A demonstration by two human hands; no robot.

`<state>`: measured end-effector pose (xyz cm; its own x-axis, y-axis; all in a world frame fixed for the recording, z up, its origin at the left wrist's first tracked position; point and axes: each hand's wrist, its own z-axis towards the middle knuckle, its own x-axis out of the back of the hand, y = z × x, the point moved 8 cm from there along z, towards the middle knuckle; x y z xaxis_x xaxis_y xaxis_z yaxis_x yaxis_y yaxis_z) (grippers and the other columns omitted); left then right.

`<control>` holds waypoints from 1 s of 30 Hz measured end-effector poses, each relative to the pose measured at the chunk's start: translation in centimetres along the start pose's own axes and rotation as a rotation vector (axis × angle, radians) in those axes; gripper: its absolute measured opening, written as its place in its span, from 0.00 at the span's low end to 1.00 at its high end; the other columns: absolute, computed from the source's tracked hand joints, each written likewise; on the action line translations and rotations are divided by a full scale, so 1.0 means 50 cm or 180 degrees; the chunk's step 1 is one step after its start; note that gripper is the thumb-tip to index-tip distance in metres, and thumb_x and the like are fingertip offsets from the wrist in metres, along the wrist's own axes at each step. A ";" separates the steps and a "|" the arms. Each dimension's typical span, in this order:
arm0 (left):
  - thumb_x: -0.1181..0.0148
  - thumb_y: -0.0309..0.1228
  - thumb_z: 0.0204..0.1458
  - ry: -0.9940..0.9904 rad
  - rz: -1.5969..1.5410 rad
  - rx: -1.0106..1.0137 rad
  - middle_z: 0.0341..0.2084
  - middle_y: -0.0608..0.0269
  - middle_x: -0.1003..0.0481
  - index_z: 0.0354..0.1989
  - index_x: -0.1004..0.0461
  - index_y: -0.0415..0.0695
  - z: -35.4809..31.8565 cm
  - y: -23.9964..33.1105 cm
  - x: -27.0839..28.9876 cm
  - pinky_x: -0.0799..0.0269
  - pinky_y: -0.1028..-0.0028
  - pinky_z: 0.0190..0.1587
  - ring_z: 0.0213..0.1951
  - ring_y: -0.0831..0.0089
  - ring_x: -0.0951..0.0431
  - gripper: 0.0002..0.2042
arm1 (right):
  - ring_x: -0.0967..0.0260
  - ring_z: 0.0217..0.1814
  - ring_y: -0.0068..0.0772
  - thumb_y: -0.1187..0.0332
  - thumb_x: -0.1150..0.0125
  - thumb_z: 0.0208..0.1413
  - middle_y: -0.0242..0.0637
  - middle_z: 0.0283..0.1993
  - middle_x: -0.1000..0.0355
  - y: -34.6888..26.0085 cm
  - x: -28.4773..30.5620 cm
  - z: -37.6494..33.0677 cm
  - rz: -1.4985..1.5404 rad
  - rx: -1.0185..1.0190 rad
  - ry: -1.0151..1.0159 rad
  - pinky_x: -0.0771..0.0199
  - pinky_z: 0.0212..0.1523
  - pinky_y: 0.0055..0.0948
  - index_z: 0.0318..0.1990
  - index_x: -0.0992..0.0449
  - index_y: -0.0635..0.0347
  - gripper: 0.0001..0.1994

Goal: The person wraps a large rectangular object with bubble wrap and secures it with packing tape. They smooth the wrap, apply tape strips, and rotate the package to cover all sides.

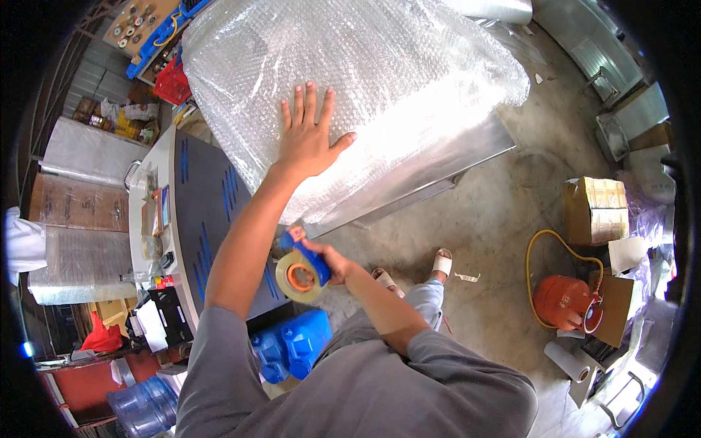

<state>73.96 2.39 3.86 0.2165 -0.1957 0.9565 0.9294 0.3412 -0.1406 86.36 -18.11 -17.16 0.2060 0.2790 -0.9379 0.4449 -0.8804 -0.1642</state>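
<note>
A large boxy object lies under a sheet of clear bubble wrap, which drapes over its top and near side. Below the wrap's edge a bare metal side panel shows. My left hand rests flat on the bubble wrap with its fingers spread. Near the object's front left corner, my right hand grips a tape dispenser with a blue body and a roll of clear tape. The dispenser is slightly blurred, and some of my right fingers are hidden behind it.
To the left stands a desk with a dark front panel. Blue jerrycans sit on the floor beside me. At the right are an orange gas cylinder with a yellow hose and a cardboard box. A red crate is at the upper left.
</note>
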 end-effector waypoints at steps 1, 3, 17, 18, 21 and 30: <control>0.50 0.61 0.60 -0.0006 0.0057 -0.0056 0.75 0.37 0.65 0.78 0.60 0.50 -0.006 0.006 0.007 0.74 0.39 0.72 0.75 0.38 0.68 0.45 | 0.22 0.41 0.31 0.39 0.40 0.58 0.35 0.43 0.21 0.024 -0.015 0.012 -0.0099 -0.0174 0.0124 0.19 0.38 0.34 0.52 0.23 0.57 0.29; 0.44 0.59 0.57 -0.0006 0.0151 -0.0225 0.75 0.38 0.64 0.78 0.58 0.51 -0.024 0.046 0.038 0.69 0.37 0.72 0.75 0.36 0.66 0.46 | 0.21 0.44 0.32 0.39 0.39 0.57 0.37 0.45 0.20 0.048 -0.010 0.036 -0.0314 -0.0459 0.0229 0.19 0.43 0.36 0.52 0.22 0.57 0.30; 0.42 0.40 0.57 0.0840 0.1444 -0.1608 0.75 0.56 0.52 0.75 0.49 0.65 -0.337 0.009 -0.014 0.55 0.47 0.73 0.75 0.57 0.51 0.36 | 0.21 0.38 0.41 0.30 0.38 0.49 0.47 0.39 0.19 -0.064 0.178 -0.154 -0.3939 0.0242 0.1565 0.23 0.41 0.37 0.44 0.18 0.67 0.39; 0.39 0.41 0.56 0.1128 0.1220 -0.1495 0.74 0.54 0.51 0.75 0.47 0.64 -0.357 0.003 -0.009 0.55 0.47 0.72 0.74 0.57 0.50 0.37 | 0.22 0.35 0.37 0.31 0.37 0.49 0.44 0.38 0.20 -0.082 0.179 -0.238 -0.3446 -0.0010 0.1806 0.24 0.37 0.34 0.43 0.18 0.65 0.38; 0.33 0.45 0.53 0.1498 0.0681 -0.0762 0.73 0.43 0.52 0.75 0.48 0.60 -0.412 -0.061 -0.018 0.51 0.45 0.71 0.73 0.54 0.49 0.42 | 0.22 0.30 0.31 0.33 0.36 0.50 0.40 0.35 0.20 -0.142 0.280 -0.448 -0.2455 0.0187 0.2797 0.24 0.33 0.29 0.41 0.18 0.66 0.37; 0.47 0.47 0.65 0.2175 -0.4698 0.4980 0.73 0.43 0.48 0.76 0.54 0.45 -0.618 -0.128 -0.240 0.47 0.59 0.71 0.73 0.51 0.47 0.37 | 0.25 0.24 0.26 0.43 0.36 0.58 0.33 0.29 0.23 -0.353 0.389 -0.752 -0.0952 0.1555 0.3329 0.24 0.28 0.27 0.36 0.19 0.62 0.26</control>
<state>74.63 -25.86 -14.60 0.1725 -0.9817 -0.0813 -0.3293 -0.1352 0.9345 115.27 17.30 -21.03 0.8618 0.4757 -0.1760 0.2639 -0.7169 -0.6453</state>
